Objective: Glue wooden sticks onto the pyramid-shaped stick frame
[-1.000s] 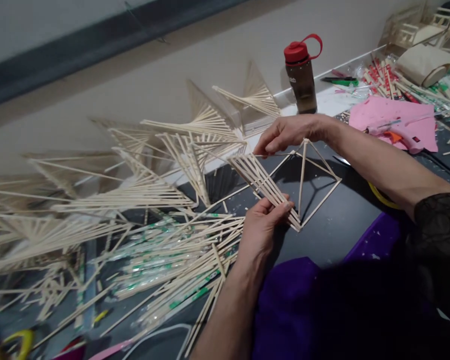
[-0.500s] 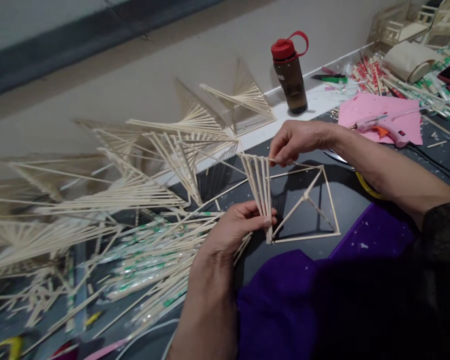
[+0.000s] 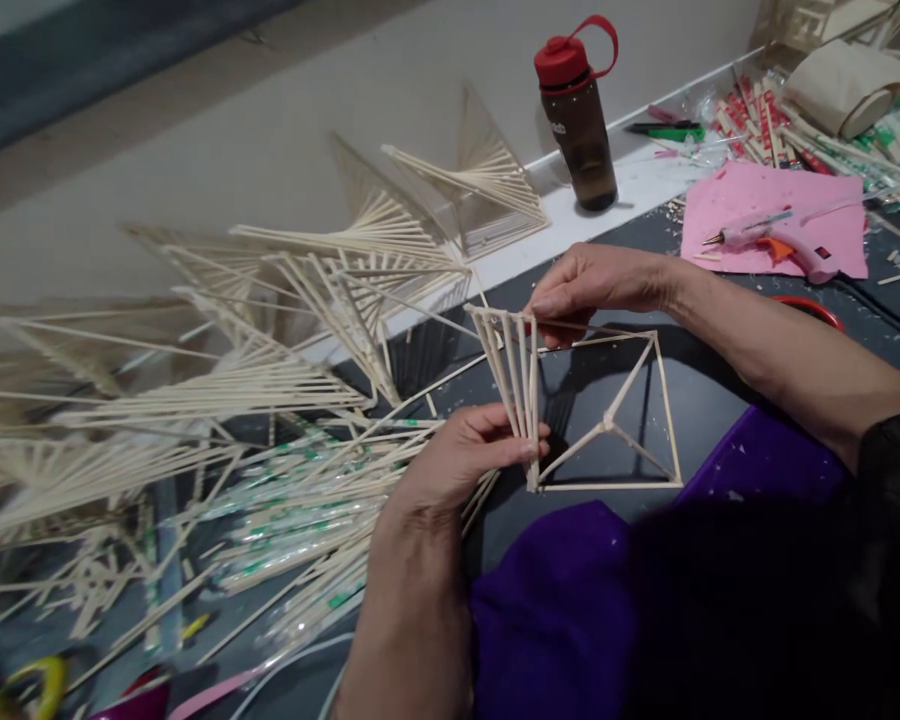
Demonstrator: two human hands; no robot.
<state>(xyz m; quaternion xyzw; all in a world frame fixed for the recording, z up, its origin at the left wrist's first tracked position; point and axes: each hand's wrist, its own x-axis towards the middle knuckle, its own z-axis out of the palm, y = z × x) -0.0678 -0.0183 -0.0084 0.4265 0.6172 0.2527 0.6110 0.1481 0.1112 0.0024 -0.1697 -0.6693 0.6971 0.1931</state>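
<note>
The frame [image 3: 607, 487] is between my hands over the table [image 3: 709, 385], its fan [image 3: 523, 385] of sticks on the left side and its open, bare-stick part reaching right. My left hand [image 3: 454, 460] has thumb and fingers clamped on the narrow lower end of the fan. My right hand [image 3: 596, 280] has thumb and fingertips pinched together on its upper edge.

If I squeeze too hard low down, a joint could crack. If my right fingers tug sideways, a top end could slip out of line. The open part has no hand on it, so a twist at the fan could strain its corners. My left forearm is near the loose sticks [image 3: 322, 500] and could snag them.

I count one frame in hand, with at least five sticks in its fan. Along the wall the other shapes [image 3: 405, 240] overlap; at least four, but I can't tell exactly. Beyond are one bottle [image 3: 585, 140] and one glue gun [image 3: 817, 257] on one pink sheet [image 3: 750, 190]. The loose sticks are too many to count.
</note>
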